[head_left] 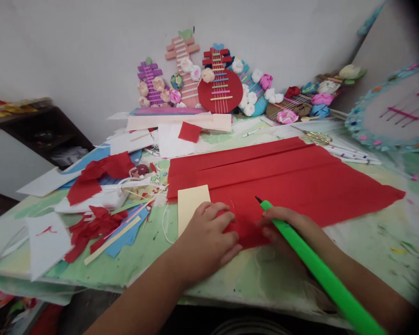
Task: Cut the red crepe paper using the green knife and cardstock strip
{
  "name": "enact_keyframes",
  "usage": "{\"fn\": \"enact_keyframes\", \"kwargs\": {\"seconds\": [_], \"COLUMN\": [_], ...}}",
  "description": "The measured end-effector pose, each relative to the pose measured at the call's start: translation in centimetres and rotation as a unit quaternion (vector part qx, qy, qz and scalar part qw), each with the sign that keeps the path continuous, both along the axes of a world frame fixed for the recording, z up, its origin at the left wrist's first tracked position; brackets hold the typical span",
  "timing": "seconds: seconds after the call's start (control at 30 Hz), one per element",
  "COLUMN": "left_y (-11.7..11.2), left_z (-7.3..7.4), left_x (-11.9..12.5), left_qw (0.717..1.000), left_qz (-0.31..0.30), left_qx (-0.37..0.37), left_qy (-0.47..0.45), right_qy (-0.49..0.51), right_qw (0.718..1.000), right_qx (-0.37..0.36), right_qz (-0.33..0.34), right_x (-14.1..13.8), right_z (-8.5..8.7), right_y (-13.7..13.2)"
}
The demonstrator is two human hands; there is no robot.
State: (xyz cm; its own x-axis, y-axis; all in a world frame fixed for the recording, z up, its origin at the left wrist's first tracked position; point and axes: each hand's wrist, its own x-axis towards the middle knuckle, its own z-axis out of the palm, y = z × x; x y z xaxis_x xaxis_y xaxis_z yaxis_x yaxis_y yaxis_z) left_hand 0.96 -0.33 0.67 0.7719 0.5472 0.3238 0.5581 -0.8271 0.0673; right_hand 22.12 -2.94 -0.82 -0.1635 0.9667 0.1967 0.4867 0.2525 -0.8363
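Red paper [282,179]: large sheet, flat on the tabletop [370,242], near corner under both hands.
Left hand [209,237]: grip spread, palm down, pressing the sheet.
Right hand [286,225]: grip pinching a green pen [317,270], tip at the sheet.
Cream card [190,204]: just beside the left hand, at the sheet's left edge.
Scissors [316,137]: beyond the sheet's far edge.

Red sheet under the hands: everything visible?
The red sheet is thin, matte and paper-like. It lies flat on the green-stained table, with lengthwise folds or cuts toward its far edge and a pointed right end. The left hand presses its near corner. The right hand, holding a green pen, rests on it. A cream card overlaps its left edge.
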Motion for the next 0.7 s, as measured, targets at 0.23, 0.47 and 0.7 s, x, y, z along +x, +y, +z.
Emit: {"fn": "enact_keyframes", "kwargs": {"seconds": [0.23,0.47,0.7], "left_y": [-0.12,-0.13,-0.39], "left_z": [0.04,-0.71,-0.80], "left_x": [0.64,0.63,0.78], "left_qw": [0.997,0.999,0.999], "left_qz": [-0.003,0.004,0.013], "left_qx": [-0.072,-0.044,-0.042], "left_qy": [0.034,0.011,0.003], "right_qy": [-0.208,-0.242,-0.226], "right_qw": [0.964,0.959,0.950], "right_qx": [0.087,0.111,0.174], "right_qz": [0.143,0.100,0.129], "right_x": [0.08,0.12,-0.03], "right_z": [0.03,0.01,-0.06], "right_y": [0.75,0.71,0.75]}}
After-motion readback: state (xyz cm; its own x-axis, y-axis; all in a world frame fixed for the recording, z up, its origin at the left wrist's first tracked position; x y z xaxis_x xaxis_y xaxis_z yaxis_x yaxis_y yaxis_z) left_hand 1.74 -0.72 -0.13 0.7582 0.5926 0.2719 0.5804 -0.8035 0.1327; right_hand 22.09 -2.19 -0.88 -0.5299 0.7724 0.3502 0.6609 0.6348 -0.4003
